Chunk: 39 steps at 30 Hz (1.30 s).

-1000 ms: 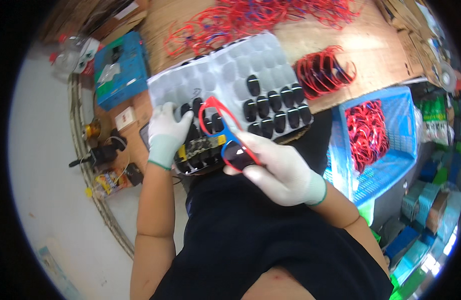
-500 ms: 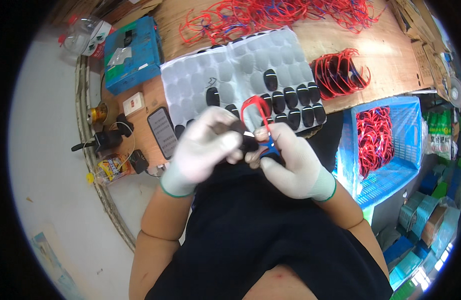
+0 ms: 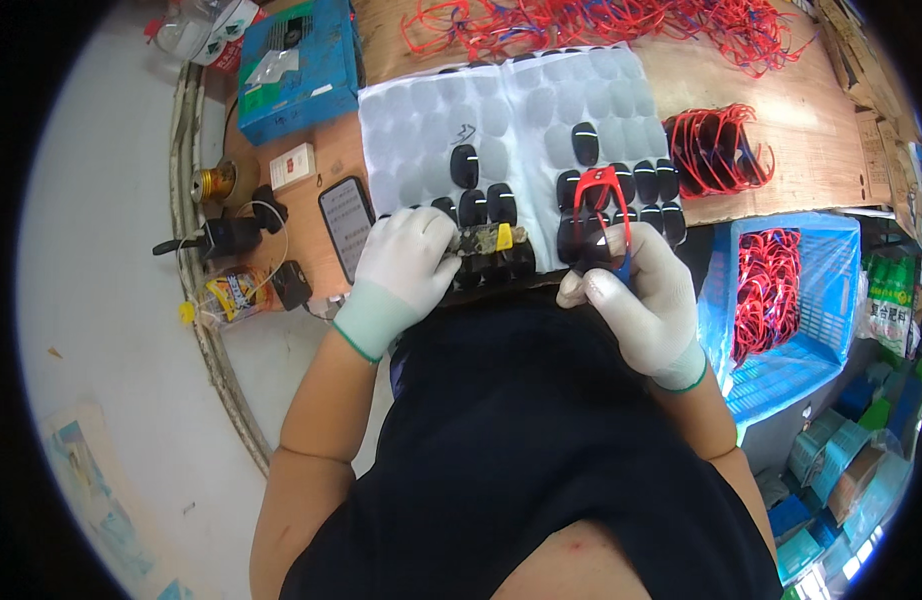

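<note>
The white-gloved right hand (image 3: 646, 310) pinches a red-and-blue sunglasses frame (image 3: 613, 182) between nearly closed thumb and fingers, its red part projecting beyond the fingertips. The left hand (image 3: 401, 265) has bent fingers beside a camouflage-patterned strip (image 3: 478, 241); any hold cannot be told. Dark lenses (image 3: 465, 166) lie beyond these fingers, a smartphone (image 3: 346, 222) left of them.
</note>
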Each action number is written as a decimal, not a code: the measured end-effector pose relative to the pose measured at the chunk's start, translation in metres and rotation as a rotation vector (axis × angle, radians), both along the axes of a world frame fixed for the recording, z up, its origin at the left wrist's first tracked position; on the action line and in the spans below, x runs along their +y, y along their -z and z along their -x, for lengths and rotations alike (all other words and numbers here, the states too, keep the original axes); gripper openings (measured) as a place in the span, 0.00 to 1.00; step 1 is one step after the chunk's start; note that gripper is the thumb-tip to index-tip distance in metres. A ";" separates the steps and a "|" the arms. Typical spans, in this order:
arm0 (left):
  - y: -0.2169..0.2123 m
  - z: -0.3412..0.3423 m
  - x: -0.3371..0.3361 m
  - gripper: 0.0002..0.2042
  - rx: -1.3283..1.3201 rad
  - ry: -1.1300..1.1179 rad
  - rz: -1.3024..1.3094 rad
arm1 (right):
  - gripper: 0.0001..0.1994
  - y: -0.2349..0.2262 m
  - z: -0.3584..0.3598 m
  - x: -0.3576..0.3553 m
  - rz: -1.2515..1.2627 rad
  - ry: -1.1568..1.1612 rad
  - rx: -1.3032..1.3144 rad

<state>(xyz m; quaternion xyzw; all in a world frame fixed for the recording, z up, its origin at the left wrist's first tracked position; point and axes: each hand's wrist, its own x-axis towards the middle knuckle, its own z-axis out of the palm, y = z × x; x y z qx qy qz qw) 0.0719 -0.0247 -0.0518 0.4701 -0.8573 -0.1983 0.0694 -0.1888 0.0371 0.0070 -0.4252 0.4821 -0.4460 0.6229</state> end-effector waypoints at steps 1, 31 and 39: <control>0.002 0.000 -0.001 0.12 0.010 0.006 -0.005 | 0.08 -0.001 -0.001 -0.001 0.012 -0.007 0.023; 0.008 -0.011 0.018 0.13 0.022 0.142 0.058 | 0.08 0.006 -0.005 0.001 0.042 0.007 0.076; -0.008 0.006 0.038 0.18 0.420 -0.108 -0.074 | 0.06 0.005 -0.005 0.000 0.052 -0.005 0.156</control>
